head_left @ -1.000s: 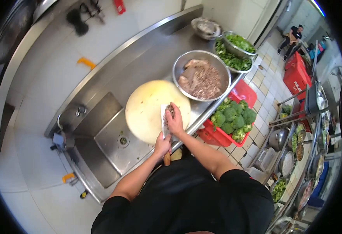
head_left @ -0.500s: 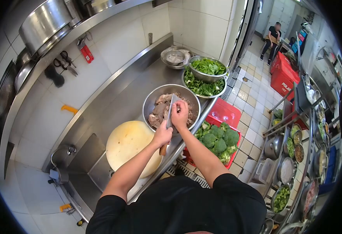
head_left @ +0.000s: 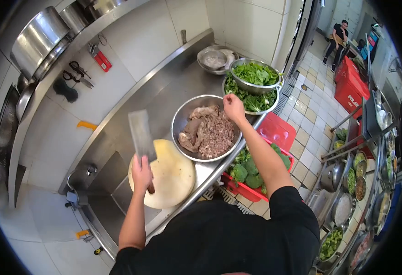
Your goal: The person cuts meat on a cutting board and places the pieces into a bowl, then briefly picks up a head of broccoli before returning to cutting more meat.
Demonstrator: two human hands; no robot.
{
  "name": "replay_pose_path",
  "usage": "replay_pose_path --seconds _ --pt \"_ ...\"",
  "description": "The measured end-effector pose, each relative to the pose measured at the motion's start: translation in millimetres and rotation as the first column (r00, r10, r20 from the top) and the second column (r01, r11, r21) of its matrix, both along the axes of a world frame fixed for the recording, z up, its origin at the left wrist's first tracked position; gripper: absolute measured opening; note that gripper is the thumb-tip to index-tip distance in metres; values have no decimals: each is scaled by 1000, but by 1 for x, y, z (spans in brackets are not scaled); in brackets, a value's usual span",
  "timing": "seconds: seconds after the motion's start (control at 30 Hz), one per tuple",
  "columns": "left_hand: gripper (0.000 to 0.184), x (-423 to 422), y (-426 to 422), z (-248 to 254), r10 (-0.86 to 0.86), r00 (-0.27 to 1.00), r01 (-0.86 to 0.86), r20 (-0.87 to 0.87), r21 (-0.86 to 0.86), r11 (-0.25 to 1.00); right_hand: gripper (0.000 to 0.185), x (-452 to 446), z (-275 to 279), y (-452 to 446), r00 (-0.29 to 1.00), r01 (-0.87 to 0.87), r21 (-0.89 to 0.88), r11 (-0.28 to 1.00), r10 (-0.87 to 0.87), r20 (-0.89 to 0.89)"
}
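My left hand (head_left: 142, 173) is closed round the wooden handle of a cleaver (head_left: 141, 133). The blade, a little blurred, points up and away over the near edge of a round cutting board (head_left: 169, 176). To the right of the board stands a steel bowl (head_left: 176, 120) with large pieces of meat (head_left: 192, 133) on its left side and minced meat (head_left: 217, 137) on its right. Above the bowl's far right rim is my right hand (head_left: 234, 109), its fingers curled together; whether anything is between them is hidden.
Leafy greens (head_left: 256, 73) fill two stacked bowls at the counter's far right, beside smaller bowls (head_left: 212, 59). A red crate (head_left: 251, 190) of broccoli stands below the counter edge. A sink (head_left: 105, 183) lies left. Scissors (head_left: 77, 73) hang on the wall. A person (head_left: 338, 39) sits far back.
The cleaver has moved left in my left hand, from over the bowl to over the board. My right hand has left the blade and moved right to the bowl's far rim.
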State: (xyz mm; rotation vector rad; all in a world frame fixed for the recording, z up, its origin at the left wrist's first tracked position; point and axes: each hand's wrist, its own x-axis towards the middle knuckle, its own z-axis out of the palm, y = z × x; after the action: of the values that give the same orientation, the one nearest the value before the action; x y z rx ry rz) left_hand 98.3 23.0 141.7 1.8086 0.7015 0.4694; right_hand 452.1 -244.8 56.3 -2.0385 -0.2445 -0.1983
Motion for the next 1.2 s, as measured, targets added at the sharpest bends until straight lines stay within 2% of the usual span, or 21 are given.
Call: replay_pose_path --seconds 0.03,0.07,0.1,0.13,0.17,0.2,0.23,0.27,0.33,0.43,0.53,0.63,0.73,0.77,0.87,0.9,0.93,1.0,1.07,1.2 --pt "23 -19 27 -36 15 1000 -13 -7 233 972 21 1 1 5 999 -42 -15 999 42 9" --pt "25 -35 32 -49 69 994 -33 -86 366 930 22 -4 -2 11 996 -88 -33 996 88 9" --pt "27 -52 36 -61 137 978 -43 -158 491 870 22 -11 3 19 986 -168 -135 976 165 -33" --pt "31 -61 21 -49 240 929 -58 -280 533 844 23 -18 -6 32 970 -243 -167 955 236 -60" --pt "31 -73 28 -63 230 810 90 -539 502 860 25 -14 -27 49 932 -362 -205 910 357 -62" --pt "31 -85 36 -78 214 620 218 -754 428 877 31 -13 -40 67 866 -499 -235 834 472 -163" --pt "31 -95 35 -83 219 635 178 -741 417 891 32 -27 -33 79 840 -522 -275 807 543 2" --pt "31 -99 28 -88 216 648 145 -730 397 906 43 -29 -39 92 829 -521 -393 758 559 -19" --pt "31 -94 27 -87 202 642 146 -739 377 915 49 -26 -43 112 886 -407 -503 762 464 -15" --pt "31 -95 17 -78 225 606 121 -763 368 922 53 -13 -34 105 929 -360 -584 727 335 -155" --pt "31 -90 17 -76 219 590 119 -777 352 928 49 19 -68 99 936 -335 -770 543 283 -208" --pt "31 -93 19 -75 219 602 104 -768 348 932 44 22 -73 103 937 -319 -810 492 291 -192" --pt "30 -97 22 -74 226 614 95 -756 355 930 45 26 -48 98 929 -338 -793 507 314 -195" --pt "30 -97 23 -75 223 619 100 -753 357 929 52 31 -37 94 920 -369 -774 515 319 -226" --pt "31 -100 34 -81 192 628 127 -754 343 931 59 45 -8 75 864 -504 -666 550 308 -399" --pt "31 -103 36 -83 187 638 129 -747 344 930 61 59 -29 71 895 -447 -612 652 327 -304" --pt "32 -105 37 -84 180 647 134 -741 342 930 56 60 -19 61 853 -522 -489 699 427 -301" --pt "33 -108 42 -89 163 668 142 -726 339 930 52 54 -5 54 858 -513 -377 771 461 -225" --pt "34 -110 48 -96 143 690 150 -710 333 931 47 36 27 52 869 -486 -301 820 417 -266" --pt "35 -115 58 -103 101 717 138 -689 283 949 46 8 91 57 917 -388 -435 813 387 -95"
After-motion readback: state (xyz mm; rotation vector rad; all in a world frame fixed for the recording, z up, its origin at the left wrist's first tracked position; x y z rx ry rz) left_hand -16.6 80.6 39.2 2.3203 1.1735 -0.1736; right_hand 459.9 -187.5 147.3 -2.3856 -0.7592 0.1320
